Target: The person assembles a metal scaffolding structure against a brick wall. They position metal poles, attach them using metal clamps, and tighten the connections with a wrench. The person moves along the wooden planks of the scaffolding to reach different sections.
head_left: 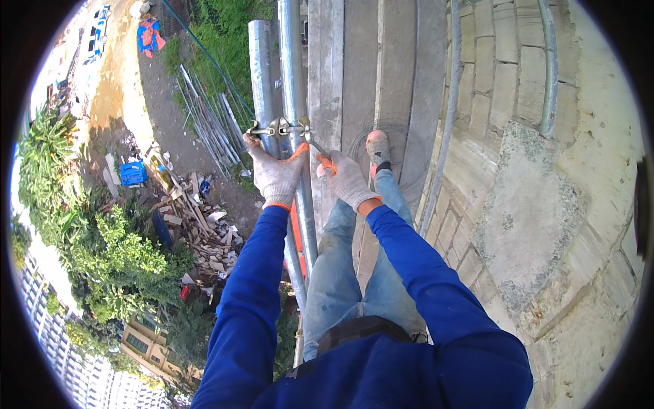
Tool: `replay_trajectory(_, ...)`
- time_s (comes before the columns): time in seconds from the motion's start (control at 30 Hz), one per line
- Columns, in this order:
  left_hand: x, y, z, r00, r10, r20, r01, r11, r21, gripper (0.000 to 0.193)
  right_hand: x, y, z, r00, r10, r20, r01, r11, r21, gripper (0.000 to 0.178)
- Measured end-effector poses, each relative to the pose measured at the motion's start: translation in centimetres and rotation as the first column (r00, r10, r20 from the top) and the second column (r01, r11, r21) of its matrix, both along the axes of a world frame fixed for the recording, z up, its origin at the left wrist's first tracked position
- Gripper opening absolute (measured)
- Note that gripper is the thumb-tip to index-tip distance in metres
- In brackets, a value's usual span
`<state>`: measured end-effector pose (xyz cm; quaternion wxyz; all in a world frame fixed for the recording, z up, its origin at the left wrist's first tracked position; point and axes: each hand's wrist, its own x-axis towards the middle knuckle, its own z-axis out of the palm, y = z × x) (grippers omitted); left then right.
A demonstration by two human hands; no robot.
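Two galvanized scaffold tubes run side by side ahead of me, a shorter left tube [261,68] and a longer right tube [291,61]. A metal scaffold coupler [280,127] with bolts spans them. My left hand [278,176], in a pale knit glove with orange fingertips, grips around the coupler's lower side, thumb to the right and fingers to the left. My right hand [346,180], gloved alike, is closed on a short metal spanner [317,145]. The spanner's far end meets the coupler's right side. Its grip end is hidden in my fingers.
I stand on grey scaffold planks [361,61], one shoe [378,148] showing. A stone-block wall [504,82] with a metal pipe [549,68] rises at right. Left of the tubes is a drop to ground with loose poles [208,112], a debris pile [204,232], a blue crate [133,173] and trees [116,266].
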<state>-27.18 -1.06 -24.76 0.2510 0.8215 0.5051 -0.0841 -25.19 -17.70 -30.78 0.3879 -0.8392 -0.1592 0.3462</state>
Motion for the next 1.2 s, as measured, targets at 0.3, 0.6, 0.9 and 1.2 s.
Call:
replay_trajectory(0.3,0.2,0.2,0.4,0.999,0.011,0.046,-0.009,0.998,-0.057,0.134,-1.1,0.9,-4.0,0.973,-0.23,-0.008,0.23,0.971,0.066,0.026)
replay_trajectory(0.6,-0.4,0.4,-0.5,0.999,-0.028,0.017,0.028,1.0,0.006,0.137,0.7,2.5,-8.2,0.988,-0.063,0.14,0.062,0.998,0.007,0.022)
replay_trajectory(0.9,-0.8,0.4,-1.5,0.998,-0.056,0.036,0.056,0.998,0.002,0.138,2.7,3.5,-10.3,0.988,0.066,0.142,-0.073,0.997,0.038,0.026)
replay_trajectory(1.2,-0.4,1.2,0.0,0.997,0.034,0.076,-0.024,0.991,-0.128,0.134,4.4,0.7,11.0,0.959,0.127,-0.255,-0.166,0.977,-0.137,0.032)
